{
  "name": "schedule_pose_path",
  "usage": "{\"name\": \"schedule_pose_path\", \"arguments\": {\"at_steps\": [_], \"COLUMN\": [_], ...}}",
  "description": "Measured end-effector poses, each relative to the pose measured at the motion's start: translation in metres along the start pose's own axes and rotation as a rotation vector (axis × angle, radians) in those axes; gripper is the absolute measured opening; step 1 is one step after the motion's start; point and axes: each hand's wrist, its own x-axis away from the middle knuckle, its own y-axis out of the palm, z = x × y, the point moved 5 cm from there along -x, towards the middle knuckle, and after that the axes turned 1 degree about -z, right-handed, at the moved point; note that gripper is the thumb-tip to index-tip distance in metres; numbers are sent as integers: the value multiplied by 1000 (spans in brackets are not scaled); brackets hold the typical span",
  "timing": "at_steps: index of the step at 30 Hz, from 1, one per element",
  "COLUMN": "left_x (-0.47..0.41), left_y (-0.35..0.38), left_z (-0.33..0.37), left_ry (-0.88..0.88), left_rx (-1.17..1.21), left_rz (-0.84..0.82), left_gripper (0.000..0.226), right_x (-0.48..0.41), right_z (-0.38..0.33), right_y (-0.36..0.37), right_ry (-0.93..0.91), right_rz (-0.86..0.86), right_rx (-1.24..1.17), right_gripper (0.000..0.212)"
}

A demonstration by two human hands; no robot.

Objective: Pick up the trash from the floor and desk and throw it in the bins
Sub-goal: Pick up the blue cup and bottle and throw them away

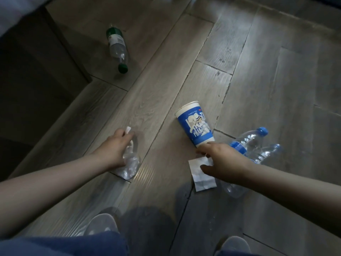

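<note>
Trash fills both hands: left hand (114,150) clutches crumpled plastic (130,162). Right hand (224,161) grips a cup (196,124) by its base, with paper (202,177) and two bottles (248,142) bunched in, likely to save trips. A green bottle (117,47) lies on the floor (258,71), well apart.

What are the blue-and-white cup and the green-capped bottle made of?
The blue-and-white printed cup: likely coated paper, with an opaque matte print and a rolled white rim. The green-capped clear bottle: probably thin plastic, transparent and glossy, with light glints on its body.
</note>
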Motion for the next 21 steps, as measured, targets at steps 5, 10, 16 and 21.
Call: {"name": "schedule_pose_path", "arguments": {"at_steps": [5, 10, 16, 21], "left_x": [-9, -15, -17, -26], "left_y": [6, 17, 32, 34], "left_z": [28, 69, 106, 106], "left_ry": [129, 233, 359, 296], "left_rx": [100, 170, -106, -149], "left_rz": [16, 15, 32, 22], "left_gripper": [60, 75, 112, 114], "right_x": [9, 23, 33, 38], "right_z": [15, 24, 34, 41], "right_y": [-9, -15, -19, -13], "right_ry": [48, 31, 41, 56], "right_rz": [73, 106, 136, 123], "right_rx": [-55, -91, -107, -119], "right_gripper": [42, 41, 37, 40]}}
